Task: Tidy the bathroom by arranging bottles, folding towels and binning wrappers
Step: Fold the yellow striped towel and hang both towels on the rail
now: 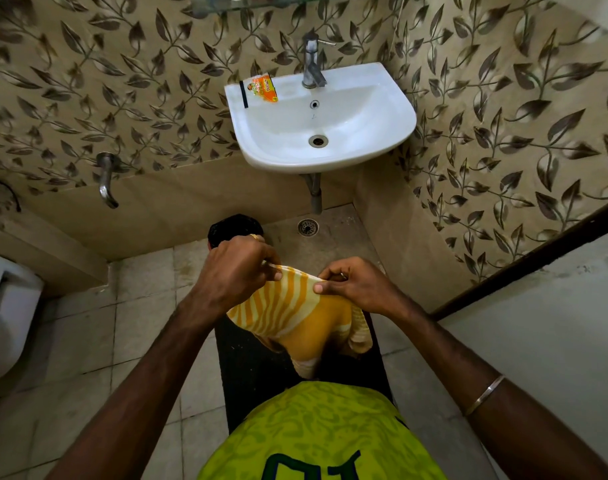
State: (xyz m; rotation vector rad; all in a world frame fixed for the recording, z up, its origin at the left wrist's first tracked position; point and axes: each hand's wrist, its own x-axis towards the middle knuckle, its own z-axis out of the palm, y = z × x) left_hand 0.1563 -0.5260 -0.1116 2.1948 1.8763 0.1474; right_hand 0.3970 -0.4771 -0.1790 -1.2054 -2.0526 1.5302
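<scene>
Both hands are up in front of the person's waist, working the yellow-and-white striped towel [288, 313]. The left hand [238, 266] is curled over the top edge, fingers bunched together and pinching the cloth at its left corner, a ring showing on one finger. The right hand [352, 284] pinches the same top edge just beside it, thumb pressed flat along the fold and fingertips tucked behind. The towel hangs down from that pinched edge, doubled over, its lower end drooping against the dark trousers.

Straight ahead, the white washbasin [382, 133] juts from the leaf-patterned tiles, with a steel tap [311, 60] at its back. An orange wrapper [263, 89] lies on the basin's left rear ledge, with a thin black strip [243, 94] next to it. Below the basin, a round floor drain [307, 226] sits in the tiles. A dark round object [233, 226], a bin as far as I can tell, is on the floor behind the left hand. A metal bangle [484, 394] rings the right forearm.
</scene>
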